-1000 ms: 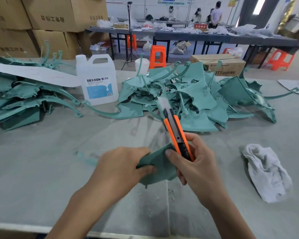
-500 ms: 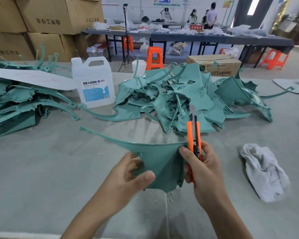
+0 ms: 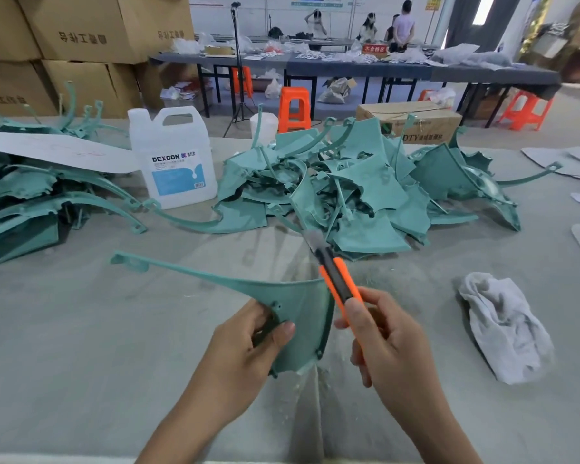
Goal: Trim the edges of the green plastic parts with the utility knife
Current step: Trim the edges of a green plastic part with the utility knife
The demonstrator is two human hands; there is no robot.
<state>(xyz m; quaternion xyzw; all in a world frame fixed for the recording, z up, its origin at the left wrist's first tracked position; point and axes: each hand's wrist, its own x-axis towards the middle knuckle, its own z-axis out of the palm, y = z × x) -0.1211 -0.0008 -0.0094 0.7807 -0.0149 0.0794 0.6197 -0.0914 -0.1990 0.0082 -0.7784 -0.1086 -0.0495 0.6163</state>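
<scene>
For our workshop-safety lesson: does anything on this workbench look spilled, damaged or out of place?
Pale shavings lie scattered on the table below the held green part and utility knife. Parts in the left pile have ragged, torn-looking edges. A white rag lies crumpled at right.

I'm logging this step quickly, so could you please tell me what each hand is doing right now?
Left hand: grips the green plastic part, thumb on its face.
Right hand: grips the utility knife, blade pointing up and away.
</scene>
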